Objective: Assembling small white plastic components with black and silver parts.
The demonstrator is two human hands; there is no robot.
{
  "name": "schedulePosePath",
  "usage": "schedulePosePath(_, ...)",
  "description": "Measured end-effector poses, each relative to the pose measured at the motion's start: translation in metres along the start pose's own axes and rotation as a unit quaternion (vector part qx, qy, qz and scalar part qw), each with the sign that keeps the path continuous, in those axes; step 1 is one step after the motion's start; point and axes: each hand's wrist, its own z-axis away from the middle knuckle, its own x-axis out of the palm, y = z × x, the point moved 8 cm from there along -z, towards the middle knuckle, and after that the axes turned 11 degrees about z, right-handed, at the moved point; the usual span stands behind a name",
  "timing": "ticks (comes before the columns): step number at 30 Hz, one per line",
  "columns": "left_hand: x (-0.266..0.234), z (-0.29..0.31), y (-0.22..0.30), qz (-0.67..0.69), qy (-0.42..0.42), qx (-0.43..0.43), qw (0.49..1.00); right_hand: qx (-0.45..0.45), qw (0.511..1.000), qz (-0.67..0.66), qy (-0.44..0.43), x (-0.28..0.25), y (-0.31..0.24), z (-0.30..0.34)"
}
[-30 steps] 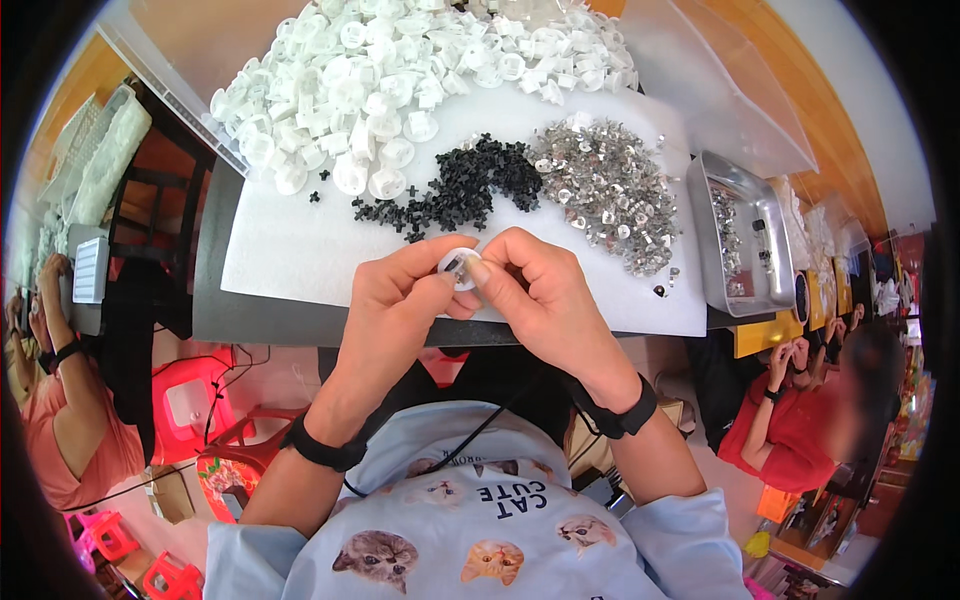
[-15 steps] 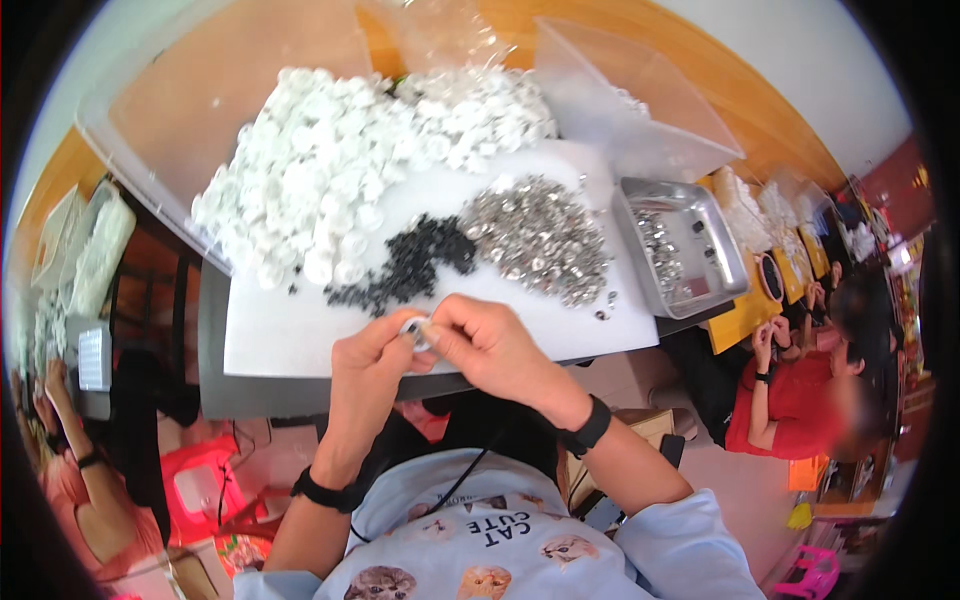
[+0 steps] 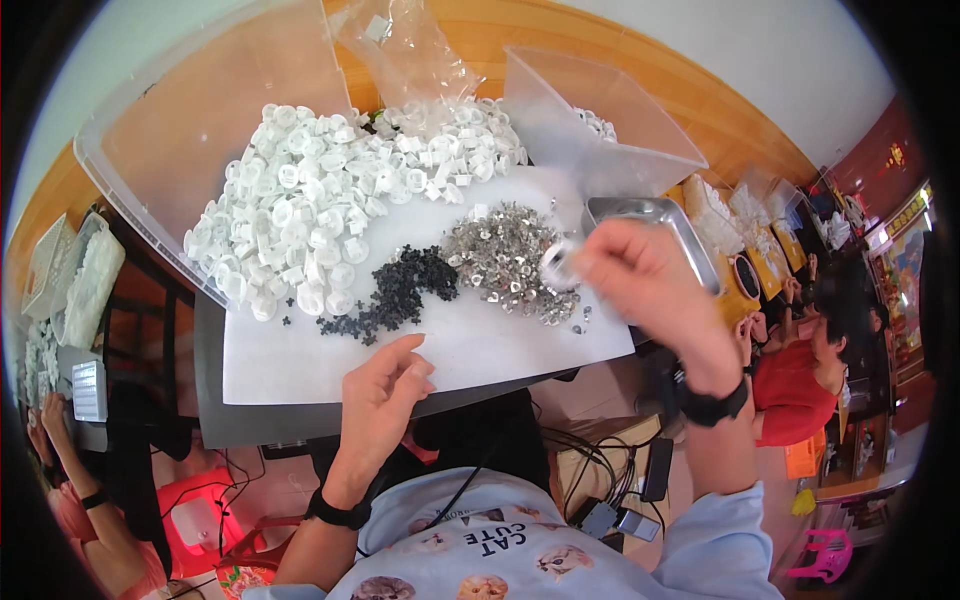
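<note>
My right hand (image 3: 648, 285), smeared by motion, pinches a small round white piece with a shiny centre (image 3: 558, 266) over the right side of a heap of small silver metal parts (image 3: 505, 250). Near the front edge of the white sheet (image 3: 480, 355), my left hand (image 3: 383, 395) is open, thumb and index finger slightly apart, with nothing visible in it. Beyond that hand lies a pile of little black cross-shaped parts (image 3: 400, 290). A large mound of white round plastic pieces (image 3: 310, 190) spreads behind the black pile.
A clear plastic bin (image 3: 215, 130) lies behind the white mound, and another clear bin (image 3: 610, 130) stands at the back right. Partly behind my right hand is a metal tray (image 3: 690, 235). People sit at work at both sides; one at right wears a red top (image 3: 795, 395).
My hands have come apart. The right one has moved right and away from me, carrying the round white piece; the left has let go and opened near the sheet's front edge.
</note>
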Motion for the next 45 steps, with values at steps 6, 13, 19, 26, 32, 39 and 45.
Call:
schedulePosePath(6,0.002,-0.002,-0.001,-0.026,0.012,0.008,1.000,0.038,0.974,0.131,0.183,-0.121,0.017,-0.056)
schedulePosePath(13,-0.001,-0.002,-0.002,-0.036,0.008,-0.015,0.999,-0.103,0.958,0.254,0.082,-0.044,-0.019,-0.102)
schedulePosePath(19,0.001,-0.006,-0.003,-0.046,-0.009,-0.015,0.999,-0.174,0.895,0.411,-0.007,0.057,0.004,-0.157)
schedulePosePath(26,0.001,-0.001,0.000,-0.048,-0.013,0.003,0.999,-0.054,0.864,0.499,-0.032,0.090,0.025,-0.183)
schedulePosePath(32,0.000,-0.003,0.001,-0.055,-0.017,0.011,0.998,-0.073,0.863,0.499,0.023,0.076,0.007,-0.166)
schedulePosePath(39,0.004,0.009,0.014,0.019,0.009,-0.010,1.000,-0.259,0.863,0.434,0.018,0.094,-0.036,-0.074)
schedulePosePath(45,-0.004,-0.008,0.009,0.243,0.068,-0.071,0.965,-0.418,0.838,0.346,0.061,0.129,-0.048,0.001)
